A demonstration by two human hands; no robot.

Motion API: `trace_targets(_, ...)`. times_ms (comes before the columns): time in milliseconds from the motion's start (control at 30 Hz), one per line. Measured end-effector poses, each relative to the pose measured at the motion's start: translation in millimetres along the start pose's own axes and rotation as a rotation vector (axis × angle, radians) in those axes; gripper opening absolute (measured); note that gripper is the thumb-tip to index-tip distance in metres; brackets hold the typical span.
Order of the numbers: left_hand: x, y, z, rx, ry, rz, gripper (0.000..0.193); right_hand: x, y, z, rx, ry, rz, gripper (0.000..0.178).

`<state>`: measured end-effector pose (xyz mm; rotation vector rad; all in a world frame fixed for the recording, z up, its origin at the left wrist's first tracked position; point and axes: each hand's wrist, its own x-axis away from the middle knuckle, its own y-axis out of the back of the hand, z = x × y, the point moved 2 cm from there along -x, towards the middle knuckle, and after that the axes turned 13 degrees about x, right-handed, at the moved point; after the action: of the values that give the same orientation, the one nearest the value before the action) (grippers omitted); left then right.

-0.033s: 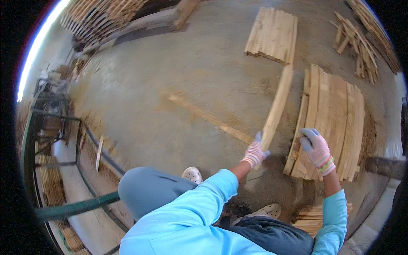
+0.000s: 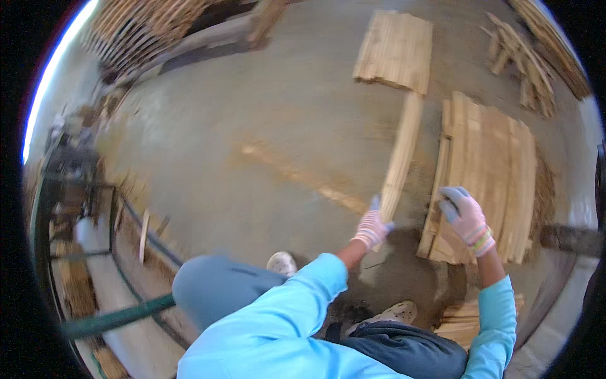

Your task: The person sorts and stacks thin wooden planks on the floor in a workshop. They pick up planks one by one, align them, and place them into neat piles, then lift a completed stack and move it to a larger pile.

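My left hand (image 2: 372, 228), in a striped glove with grey fingers, is closed around the near end of a long pale wooden plank (image 2: 401, 155). The plank slants away from me, its far end by the lower right corner of a flat bundle of wooden strips (image 2: 394, 54) on the floor. A matching glove covers my right hand (image 2: 467, 221), which hovers over the near part of a wider stack of boards (image 2: 492, 170). Its fingers are loosely bent and apart, with nothing seen in them. Whether it touches the stack, I cannot tell.
Loose wood offcuts (image 2: 521, 60) lie in a heap at the far right. A green metal frame (image 2: 120, 316) stands close on my left. More strips (image 2: 461, 322) lie by my right leg, and a slatted wood pile (image 2: 148, 28) is at the far left. Sawdust streaks the concrete floor (image 2: 252, 107).
The view has shifted slightly, so most things sit a little further left. My left hand keeps its hold on the plank, and my right hand stays over the stack.
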<state>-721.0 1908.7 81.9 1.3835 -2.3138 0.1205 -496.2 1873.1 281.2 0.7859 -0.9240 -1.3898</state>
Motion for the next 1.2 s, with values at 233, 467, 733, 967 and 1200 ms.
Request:
trace_targets(233,-19.6,108.1,8.8,-0.124,-0.146,-0.505,0.087,1.5,15.5,-38.6,0.158,-0.305,-0.174,0.032)
trace_targets(467,17.4,48.2,26.4,-0.218,-0.124,-0.413,0.099,-13.1,-53.1,-45.8,0.508,-0.604,0.075,0.076)
trace_targets(733,21.4,35.4,2.1,-0.570,0.126,-0.230,0.099,-18.9,-46.5,-95.5,-0.200,-0.691,0.140,0.053)
trace_targets(967,6.0,33.3,13.6,-0.467,0.157,-0.214,0.092,-6.5,-95.2,-73.6,-0.955,-0.517,0.182,0.049)
trace_targets(1200,15.0,38.9,10.2,-0.363,0.150,-0.252,0.096,-25.6,-224.7,17.0,0.034,-0.363,0.269,0.029)
